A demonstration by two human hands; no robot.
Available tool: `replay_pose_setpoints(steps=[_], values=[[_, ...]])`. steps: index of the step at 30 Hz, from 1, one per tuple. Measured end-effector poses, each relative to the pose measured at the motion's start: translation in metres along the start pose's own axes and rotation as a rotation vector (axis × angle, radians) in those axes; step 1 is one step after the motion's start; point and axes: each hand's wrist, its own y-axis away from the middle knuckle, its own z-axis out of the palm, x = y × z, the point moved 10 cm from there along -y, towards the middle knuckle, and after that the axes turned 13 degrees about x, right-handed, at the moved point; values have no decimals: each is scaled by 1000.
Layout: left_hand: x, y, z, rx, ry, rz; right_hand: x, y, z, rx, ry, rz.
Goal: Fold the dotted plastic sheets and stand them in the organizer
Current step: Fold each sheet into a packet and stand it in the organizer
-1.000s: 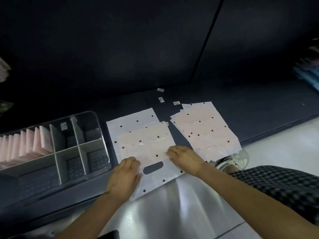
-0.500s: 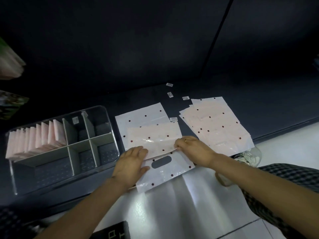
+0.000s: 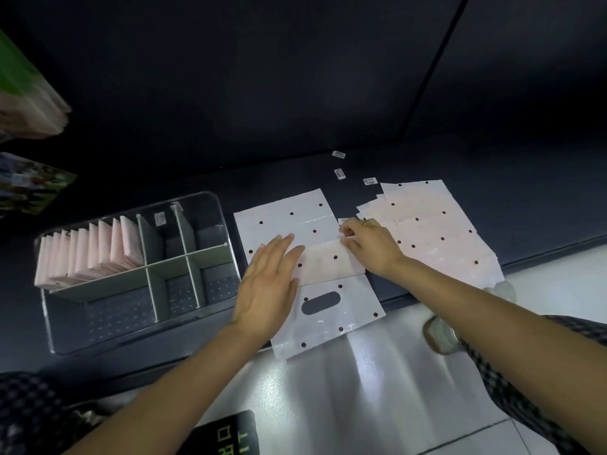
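Plastic sheet (image 3: 289, 221) under two hands (left (image 3: 267, 290), right (image 3: 369, 246)).

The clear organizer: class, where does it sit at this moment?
In the head view, the clear organizer sits at the left on the dark shelf, just left of the left hand and the dotted sheet being folded.

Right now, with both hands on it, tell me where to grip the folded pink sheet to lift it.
Pinch the folded pink sheet at its right short end, coming from the right, where the right hand already is. It lies flat on the white dotted bag, and the left hand presses its left end.
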Motion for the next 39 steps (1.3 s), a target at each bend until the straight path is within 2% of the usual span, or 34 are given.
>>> replay_pose_setpoints(steps=[3,5,8,13,17,23,29,33,39], values=[[4,12,16,-56,-4,12,-6,6,-13,215,6,-22],[3,25,33,-136,-2,1,-16,21,-12,278,-40,-91],[-3,43,63,-258,-80,12,-35,47,15,198,-23,-216],[-12,51,90,-359,-173,3,-71,77,64,62,17,-449],[-24,57,99,-446,-262,40,-58,83,63,90,126,-507],[-42,66,88,-476,-272,107,-1,84,22,209,242,-566],[-49,73,82,-445,-250,23,4,76,1,310,183,-584],[-52,75,80,-421,-192,-44,-1,65,2,308,132,-551],[-51,74,79,-436,-155,-87,-11,48,11,257,249,-581]])
